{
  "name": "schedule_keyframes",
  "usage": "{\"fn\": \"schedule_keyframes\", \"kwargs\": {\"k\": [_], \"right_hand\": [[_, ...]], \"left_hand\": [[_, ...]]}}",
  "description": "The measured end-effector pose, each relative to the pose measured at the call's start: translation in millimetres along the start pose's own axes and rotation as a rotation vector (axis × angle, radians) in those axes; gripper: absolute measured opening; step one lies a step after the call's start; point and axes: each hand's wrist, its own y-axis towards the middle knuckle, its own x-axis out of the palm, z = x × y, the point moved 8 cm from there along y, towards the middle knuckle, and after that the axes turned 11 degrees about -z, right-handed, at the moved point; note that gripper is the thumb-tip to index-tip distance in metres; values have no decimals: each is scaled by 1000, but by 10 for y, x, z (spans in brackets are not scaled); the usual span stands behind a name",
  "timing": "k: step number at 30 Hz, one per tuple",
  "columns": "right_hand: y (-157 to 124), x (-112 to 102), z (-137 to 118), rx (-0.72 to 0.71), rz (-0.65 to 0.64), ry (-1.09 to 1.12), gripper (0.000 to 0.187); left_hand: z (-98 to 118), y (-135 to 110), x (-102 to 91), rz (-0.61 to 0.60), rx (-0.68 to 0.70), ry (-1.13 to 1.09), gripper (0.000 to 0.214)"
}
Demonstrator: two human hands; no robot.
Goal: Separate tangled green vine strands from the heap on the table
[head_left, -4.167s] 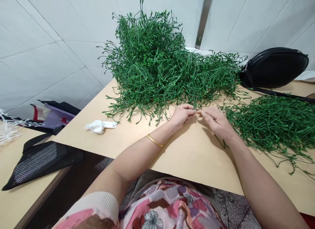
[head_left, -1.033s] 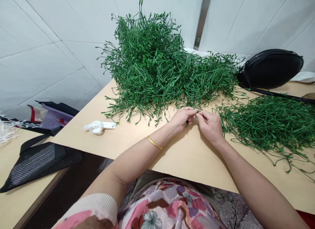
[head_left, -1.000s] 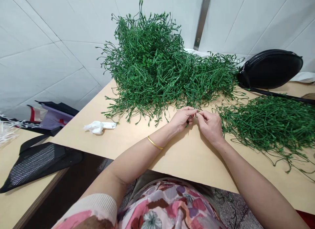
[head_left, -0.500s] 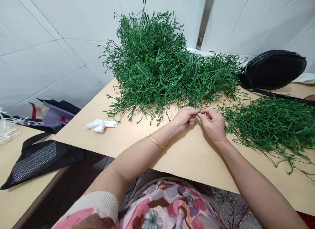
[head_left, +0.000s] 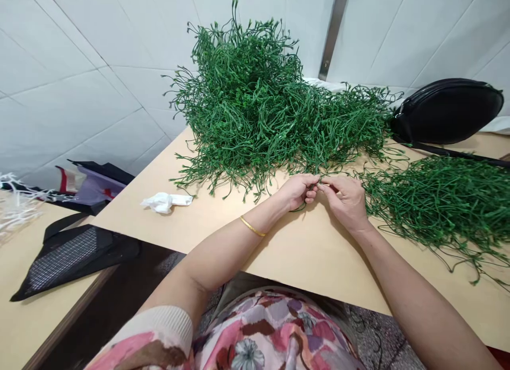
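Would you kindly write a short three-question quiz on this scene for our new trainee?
1. True or false: the left hand and right hand are close together, in front of the large tangled pile of thin green stems.
2. Which arm wears the thin gold-coloured bangle?
3. What lies just beyond the smaller pile of thin green stems: (a) crumpled white wad; (b) rounded shiny black bag?

Key: 1. true; 2. left; 3. b.

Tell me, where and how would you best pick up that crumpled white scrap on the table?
Probably pinch the white scrap by its bunched middle, from above: that lump stands up from the table, while the strip on its right looks flat.
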Motion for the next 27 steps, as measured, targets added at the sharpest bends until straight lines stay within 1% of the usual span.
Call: {"fn": "schedule_keyframes", "kwargs": {"k": [3,6,9,12,15,17,19,20,22,23,24,25,27], "right_hand": [[14,40,30,53,-56,88,17],[12,62,50,102,-87,86,17],[23,94,24,77,-131,48,20],[52,122,-7,28,-191,22,24],[77,108,-25,-16,-239,29,26],[75,84,-24,2,-274,94,26],[49,83,-66,31,-336,211,27],[27,100,-125,27,-388,281,27],[-27,137,-300,-32,-494,394,26],[-47,140,-373,-64,-522,429,26],[-50,119,-399,-72,-509,447,26],[-36,72,-372,-58,-448,456,25],[5,-63,-183,19,-253,523,22]], "left_hand": [[-3,10,-2,-5,27,27,19],[10,14,-1,8,77,72,23],[33,15,-15,52,120,113,27],[46,4,-21,100,145,108,29],[34,-10,15,109,147,93,29],[31,-4,41,99,141,101,29],[49,18,19,125,138,96,28],[53,33,-15,155,123,70,27],[47,60,-93,217,84,-4,27],[47,71,-118,228,75,-32,27],[61,80,-122,215,86,-30,26],[88,83,-112,189,117,-1,26],[126,64,-79,137,177,79,26]]}}
